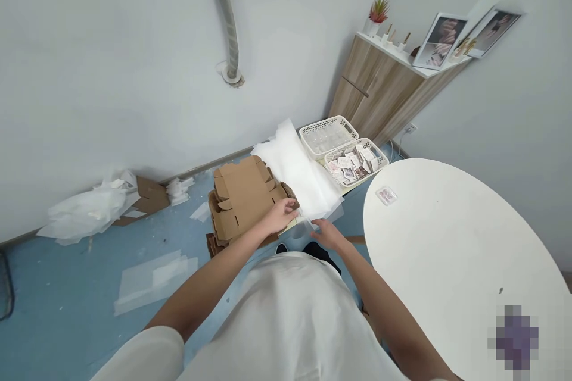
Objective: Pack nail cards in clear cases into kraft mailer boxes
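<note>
My left hand (282, 216) is over the front right corner of a stack of flat brown cardboard boxes (248, 187), its fingers curled in at the edge of a thin translucent foam sheet (306, 223). Opposite it, my right hand (328, 233) pinches the same thin piece between thumb and fingers. Just beyond both hands lies a pile of white foam sheets (304, 175). The fingertips are small in view, and the exact outline of the held piece is unclear.
Two white baskets stand behind the foam: one with clear packs (308, 141), one with small printed packs (379, 162). A round white table (451, 238) bearing a small pack (386, 195) is at right. Foam scraps (154, 277) and an open carton (152, 196) lie on the floor.
</note>
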A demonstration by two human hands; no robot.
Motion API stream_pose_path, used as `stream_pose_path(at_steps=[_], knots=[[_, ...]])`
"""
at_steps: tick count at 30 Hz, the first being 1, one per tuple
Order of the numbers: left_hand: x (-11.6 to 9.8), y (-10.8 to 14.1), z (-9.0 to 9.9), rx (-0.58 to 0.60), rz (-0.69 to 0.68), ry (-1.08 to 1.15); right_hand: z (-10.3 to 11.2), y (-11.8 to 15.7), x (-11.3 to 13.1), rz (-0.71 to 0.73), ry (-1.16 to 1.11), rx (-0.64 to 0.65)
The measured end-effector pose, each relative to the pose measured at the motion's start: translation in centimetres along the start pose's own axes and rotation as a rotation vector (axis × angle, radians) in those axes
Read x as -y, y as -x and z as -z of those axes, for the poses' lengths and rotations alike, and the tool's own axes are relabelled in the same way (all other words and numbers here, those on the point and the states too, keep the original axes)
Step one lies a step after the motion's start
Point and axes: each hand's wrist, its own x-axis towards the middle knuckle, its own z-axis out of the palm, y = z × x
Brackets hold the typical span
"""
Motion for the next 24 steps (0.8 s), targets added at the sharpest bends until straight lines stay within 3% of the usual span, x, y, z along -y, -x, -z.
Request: stream_pose_path(at_steps=[7, 11, 15, 19, 21, 24], knots=[[0.9, -0.1, -0.1, 0.004, 0.007, 0.045, -2.1, -5.2, 0.5, 0.021, -0.14, -0.021], [1.5, -0.4, 0.0, -0.01, 0.035, 0.045, -1.9, -7.3, 0.0, -0.008, -0.259, -0.045], [0.5, -1.8, -0.3, 0.024, 0.056, 0.08, 0.2, -9.1, -0.8, -0.06, -0.336, -0.103], [-0.9, -4.3, -1.2, 0.044, 0.154, 0.097, 3.3, -10.0, -1.9, -0.106, -0.792, -0.206], [-1.4, -5.7, -1.8, 0.06, 0.238, 0.113, 4.8, -10.1, -2.4, -0.097, -1.012, -0.197], [-1.9, -7.7, -2.8, 0.068, 0.357, 0.171, 6.8, -9.9, -2.9, -0.096, -1.17, -0.146]])
